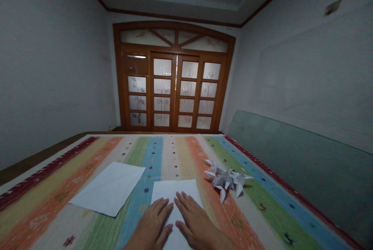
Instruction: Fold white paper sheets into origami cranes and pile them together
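Your left hand [153,223] and right hand [194,219] lie side by side, fingers outstretched and pinching nothing, on the white sheet [176,186] in front of you on the striped tablecloth [182,160]. To smooth it well, probably best to keep both palms low, press evenly from the middle outward, and not let the cloth ruck up underneath; the spare sheet [107,188] at left and folded paper pieces [227,182] at right lie apart.

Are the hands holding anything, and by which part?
No, nothing is gripped. The left hand and right hand just rest, palms down, on a white paper sheet.
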